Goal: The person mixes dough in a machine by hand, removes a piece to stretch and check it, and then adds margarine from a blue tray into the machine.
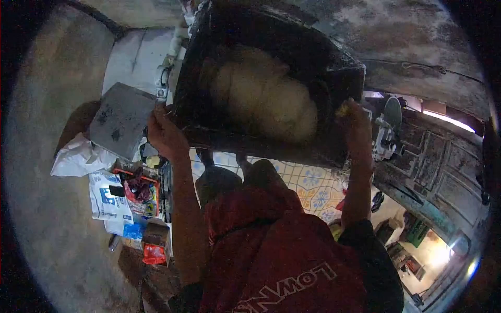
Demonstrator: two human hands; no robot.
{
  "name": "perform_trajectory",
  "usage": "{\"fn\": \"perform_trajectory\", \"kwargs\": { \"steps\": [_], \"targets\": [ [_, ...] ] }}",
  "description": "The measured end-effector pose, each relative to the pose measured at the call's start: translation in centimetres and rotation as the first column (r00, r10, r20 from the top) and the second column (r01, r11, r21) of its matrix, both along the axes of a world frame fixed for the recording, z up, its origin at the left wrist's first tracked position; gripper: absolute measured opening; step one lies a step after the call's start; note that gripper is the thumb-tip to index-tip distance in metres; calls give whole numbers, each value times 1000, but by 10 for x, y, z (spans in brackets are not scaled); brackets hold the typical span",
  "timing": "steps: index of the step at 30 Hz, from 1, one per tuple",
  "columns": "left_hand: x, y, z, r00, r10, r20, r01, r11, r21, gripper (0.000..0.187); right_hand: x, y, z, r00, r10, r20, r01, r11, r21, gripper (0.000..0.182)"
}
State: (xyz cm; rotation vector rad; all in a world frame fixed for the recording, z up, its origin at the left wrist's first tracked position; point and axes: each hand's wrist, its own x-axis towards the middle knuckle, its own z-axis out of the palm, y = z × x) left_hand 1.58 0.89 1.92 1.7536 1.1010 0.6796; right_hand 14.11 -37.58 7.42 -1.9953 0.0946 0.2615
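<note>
A large dark, open bin (261, 143) spans the upper middle of the view, with a pale, lumpy mass (261, 94) inside it. At its lower left corner is my left hand (168, 134), its fingers closed against the edge; the fingertips are partly hidden. My right hand (357, 122) is closed at the bin's right side, with a small yellow thing (342, 110) showing at its fingers. What the yellow thing is cannot be made out. A switch or socket (162, 93) is just above my left hand.
On the left lie a grey board (120, 121), a white bag (81, 156), a printed sack (108, 198) and a red package (154, 253). Tiled floor (310, 193) shows below the bin. White machine-like parts (385, 141) stand at the right, beside weathered wooden panels (438, 161).
</note>
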Motion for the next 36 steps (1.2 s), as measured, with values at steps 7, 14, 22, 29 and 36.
{"fn": "perform_trajectory", "kwargs": {
  "steps": [7,14,22,29,36],
  "targets": [
    [-2,3,-12,1000,1,17,0,998,-55,37,-1,10,1,986,-67,-156,64,998,-27,34],
    [1,2,0,996,-94,10,94,983,-159,38,13,21,-17,976,215,-46,-214,881,-421,34],
    [-1,5,-4,994,-96,46,101,988,-114,32,11,14,-18,981,178,-77,-193,852,-487,31],
    [-13,-19,-21,948,218,231,-146,945,-292,35,3,-2,-12,980,195,-30,-185,856,-482,31],
    [-28,-33,-54,975,212,-71,-199,967,160,42,11,-8,-24,957,288,-17,-248,790,-560,31]
  ]
}}
